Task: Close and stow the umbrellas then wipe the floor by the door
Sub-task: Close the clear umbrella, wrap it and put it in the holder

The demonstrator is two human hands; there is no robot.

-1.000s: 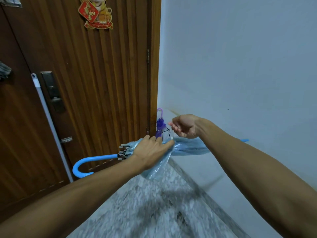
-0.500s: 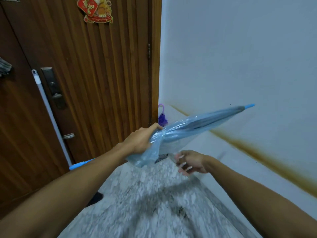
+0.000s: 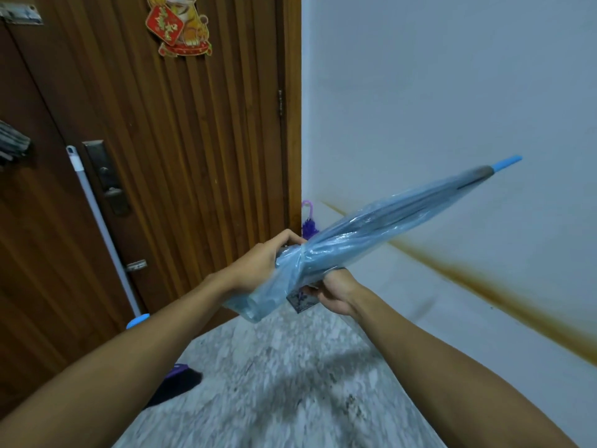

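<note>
Listing one light-blue umbrella (image 3: 381,234), folded, canopy gathered but loose, held in the air at an angle in front of the door corner; its blue tip (image 3: 507,163) points up and to the right toward the white wall (image 3: 452,92), and its blue curved handle (image 3: 138,321) shows only as a small piece low on the left, behind the left forearm. Left hand (image 3: 258,263): fingers curled round the bunched lower end of the canopy, gripping it from above. Right hand (image 3: 336,292): below the canopy, fingers curled and pinching a small dark strap tab (image 3: 302,300) that hangs from the fabric. One small purple umbrella (image 3: 309,221), closed, stands upright in the corner where the brown wooden door (image 3: 193,140) meets the wall, hook handle uppermost, partly hidden behind the blue canopy. One white pole (image 3: 97,221) leans against the door beside the dark lock plate (image 3: 105,176). One red and gold paper decoration (image 3: 177,25) is fixed high on the door. One brown stain (image 3: 484,286) runs as a slanted streak along the lower wall. Speckled grey stone floor (image 3: 290,383) below, blurred; a dark item with a purple part (image 3: 176,381) lies on it near the door, too unclear to name.
</note>
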